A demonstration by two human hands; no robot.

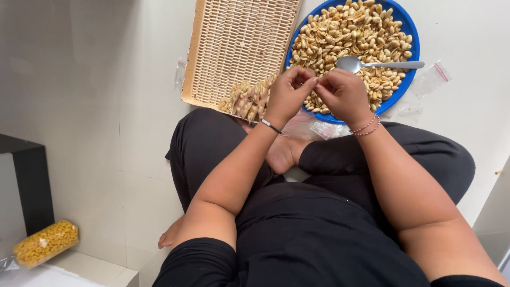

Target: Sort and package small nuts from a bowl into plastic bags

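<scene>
Head view looks down on a person seated cross-legged on a pale floor, black clothes filling the lower frame. At twelve o'clock from the lap lies a woven tray (239, 42), with a heap of small filled packets (248, 100) at its near edge. At one o'clock sits a blue basin (411, 32) heaped with peanuts (350, 32), a metal spoon (380, 64) resting across them. Clear empty bags (433, 78) lie at two o'clock beyond the basin. At eight o'clock, well apart, a bag of yellow kernels (46, 243) rests on a low ledge.

Both hands meet above the basin's near rim. The left hand (288, 94) and the right hand (344, 95) have fingertips pressed together on something small between them; it looks like the mouth of a little clear packet, though the fingers hide most of it.

The step in hand seems to be sealing a filled packet. Finishing it would call for firm, even pinching along the strip.
</scene>
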